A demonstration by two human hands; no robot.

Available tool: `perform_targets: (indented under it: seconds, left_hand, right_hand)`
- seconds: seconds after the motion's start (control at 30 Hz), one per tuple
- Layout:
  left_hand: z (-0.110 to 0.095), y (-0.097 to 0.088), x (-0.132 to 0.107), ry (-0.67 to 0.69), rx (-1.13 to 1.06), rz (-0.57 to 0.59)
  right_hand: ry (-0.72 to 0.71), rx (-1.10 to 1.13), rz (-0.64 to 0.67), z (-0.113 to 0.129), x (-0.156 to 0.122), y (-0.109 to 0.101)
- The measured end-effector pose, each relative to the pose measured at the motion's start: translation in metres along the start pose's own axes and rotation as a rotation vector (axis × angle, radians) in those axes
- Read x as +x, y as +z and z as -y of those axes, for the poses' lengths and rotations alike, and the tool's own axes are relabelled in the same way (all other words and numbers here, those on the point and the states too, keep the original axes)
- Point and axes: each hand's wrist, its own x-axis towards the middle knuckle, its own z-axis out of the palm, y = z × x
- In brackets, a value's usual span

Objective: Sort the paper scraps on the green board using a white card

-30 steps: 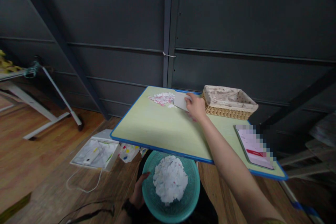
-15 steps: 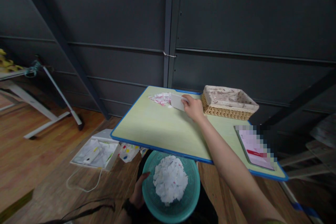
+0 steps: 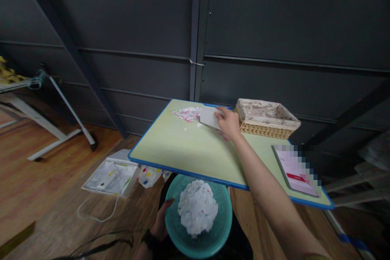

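Observation:
My right hand (image 3: 228,122) reaches to the far side of the green, blue-edged table (image 3: 183,150) and grips a white card (image 3: 209,117), its edge against a small heap of white and pink paper scraps (image 3: 189,113). Two tiny scraps lie loose just in front of the heap. Below the table's near edge my left hand (image 3: 160,221) holds the rim of a teal basket (image 3: 219,227) that is piled with white paper scraps (image 3: 197,207).
A wicker tray with a cloth lining (image 3: 265,118) stands right of my right hand. A phone or tablet (image 3: 295,170) lies at the table's right end. On the wooden floor to the left sit a white box (image 3: 111,174), a cable and a metal stand (image 3: 55,130).
My right hand pushed the card left into the scrap heap, then drew it back a little to the right. The basket and my left hand stayed put.

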Motion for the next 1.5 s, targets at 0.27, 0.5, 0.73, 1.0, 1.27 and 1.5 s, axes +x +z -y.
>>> perform_targets:
  seconds: [0.27,0.5,0.73,1.0,1.27,1.5]
  left_hand:
    - [-0.001,0.002,-0.001,0.028,0.03,-0.015]
    - [-0.001,0.003,-0.002,-0.012,0.02,-0.029]
    - [-0.002,0.005,-0.005,0.002,0.035,0.02]
    - [-0.002,0.003,-0.002,0.012,0.043,0.011]
    - [-0.003,0.012,-0.008,0.015,0.024,-0.032]
    - [-0.005,0.013,-0.009,-0.028,-0.029,-0.022]
  right_hand:
    - [0.052,-0.078,0.014,-0.003,0.001,-0.003]
    - [0.066,-0.078,0.013,-0.002,0.0,-0.002]
    - [0.0,0.066,0.067,0.0,0.0,0.005]
    - [0.015,0.098,0.057,0.005,-0.004,0.008]
    - [0.013,0.174,0.06,0.009,-0.006,0.012]
    - [0.063,0.096,0.006,0.011,-0.006,0.004]
